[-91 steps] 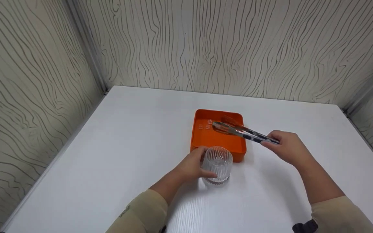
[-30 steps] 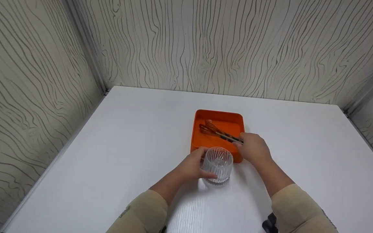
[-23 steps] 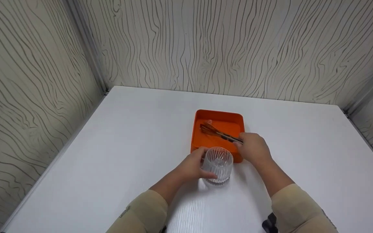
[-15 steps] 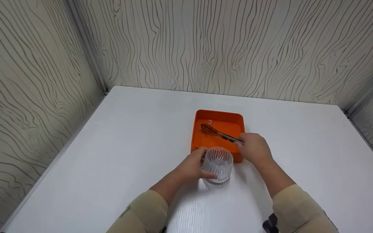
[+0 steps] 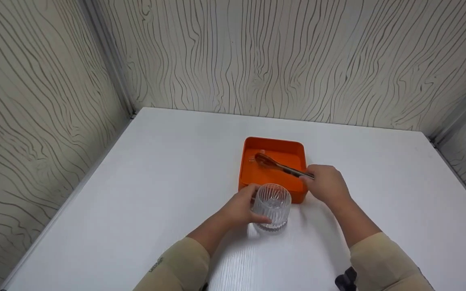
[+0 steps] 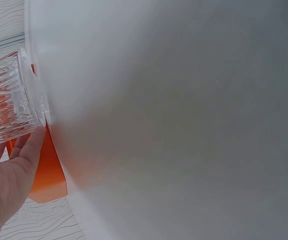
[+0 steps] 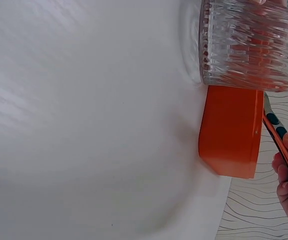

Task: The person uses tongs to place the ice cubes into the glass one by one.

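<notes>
My left hand (image 5: 238,208) holds a clear ribbed drinking glass (image 5: 278,208), fingers and thumb around its side, as the left wrist view also shows. The glass (image 7: 249,50) stands upright on the white table against the near wall of an orange tray (image 5: 253,176). With my right hand (image 5: 329,184) I grip the handle end of metal tongs (image 5: 291,171) with dark patches. They slant over the tray's right rim, their heads together inside it. Small clear cubes (image 5: 262,152) lie near the tongs' heads; whether one is between the heads, I cannot tell.
White table (image 5: 168,169) surface extends around the tray on all sides. Wood-grain patterned panels (image 5: 233,60) rise at the back and left, and another stands at the far right.
My right hand brought the tongs left and down into the tray, and their spread heads came together. Since half a second ago it has drawn slightly right. The left hand and glass stay put.
</notes>
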Tool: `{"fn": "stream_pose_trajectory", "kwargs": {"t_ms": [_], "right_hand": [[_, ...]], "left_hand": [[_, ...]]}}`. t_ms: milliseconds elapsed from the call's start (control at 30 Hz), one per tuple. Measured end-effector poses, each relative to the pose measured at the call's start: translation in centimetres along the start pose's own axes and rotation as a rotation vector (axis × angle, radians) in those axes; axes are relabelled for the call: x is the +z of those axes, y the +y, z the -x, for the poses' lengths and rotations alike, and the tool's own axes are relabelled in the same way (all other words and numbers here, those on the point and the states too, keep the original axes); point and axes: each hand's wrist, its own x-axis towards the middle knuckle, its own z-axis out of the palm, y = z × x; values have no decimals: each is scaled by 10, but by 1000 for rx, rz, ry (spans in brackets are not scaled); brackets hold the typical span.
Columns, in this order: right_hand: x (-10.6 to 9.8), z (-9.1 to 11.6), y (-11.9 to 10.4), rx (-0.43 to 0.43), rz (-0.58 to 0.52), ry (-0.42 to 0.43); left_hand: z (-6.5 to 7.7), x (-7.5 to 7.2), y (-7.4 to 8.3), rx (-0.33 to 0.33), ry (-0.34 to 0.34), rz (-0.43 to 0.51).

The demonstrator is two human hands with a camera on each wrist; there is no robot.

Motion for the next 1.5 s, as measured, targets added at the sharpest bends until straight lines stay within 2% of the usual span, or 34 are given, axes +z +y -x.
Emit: {"fn": "stream_pose_trajectory", "kwargs": {"t_ms": [267,400,633,1033,1267,1500], "right_hand": [[-17,6,10,-30,-12,24],[-26,11,16,-60,-4,43],[-39,25,22,-75,-52,46],[-55,49,24,-141,-57,46],[-57,63,32,-181,-61,57],[-57,75,39,-238,-64,72]], "left_hand": [[0,0,-1,-3,4,18],[0,2,-1,-26,5,22],[0,4,0,-63,9,14],[0,2,0,-35,9,-3],[0,3,1,-55,5,-3],[0,1,0,-12,-3,-16]]}}
